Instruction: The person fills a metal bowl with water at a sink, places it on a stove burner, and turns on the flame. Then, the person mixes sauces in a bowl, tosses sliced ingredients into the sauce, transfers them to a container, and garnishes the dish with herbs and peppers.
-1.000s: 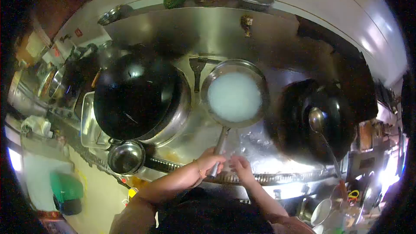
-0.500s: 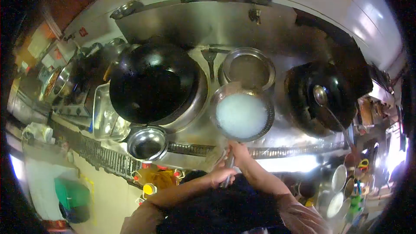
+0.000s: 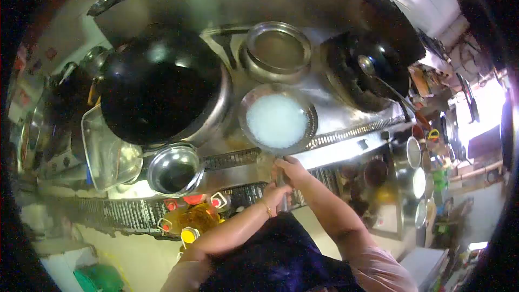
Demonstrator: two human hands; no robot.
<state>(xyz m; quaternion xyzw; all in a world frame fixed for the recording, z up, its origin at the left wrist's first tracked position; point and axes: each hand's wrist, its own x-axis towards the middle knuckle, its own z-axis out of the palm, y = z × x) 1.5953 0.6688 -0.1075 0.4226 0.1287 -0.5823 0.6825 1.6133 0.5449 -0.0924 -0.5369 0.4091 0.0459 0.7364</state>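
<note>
Both hands are on one implement, a long-handled perforated strainer [image 3: 312, 125]. The left hand [image 3: 277, 197] has its grip closed around the lower part of the handle; a bracelet is on that wrist. The right hand [image 3: 290, 168] has its grip wrapped on the handle farther up, nearer the strainer's bowl. The strainer is over the steel surface [image 3: 328, 109], in front of a round steel pot [image 3: 308, 51] and apart from its rim. It contains a white mass [image 3: 277, 121], type not determinable. Whether the strainer's underside touches the surface cannot be told.

A large black wok [image 3: 157, 89] stands to the left. A second black wok [image 3: 386, 57] stands to the right, a ladle [image 3: 366, 65] resting in it. At front left are a steel basin [image 3: 153, 168], a clear rectangular tray [image 3: 93, 146] and, lower, a yellow-capped bottle [image 3: 189, 235].
</note>
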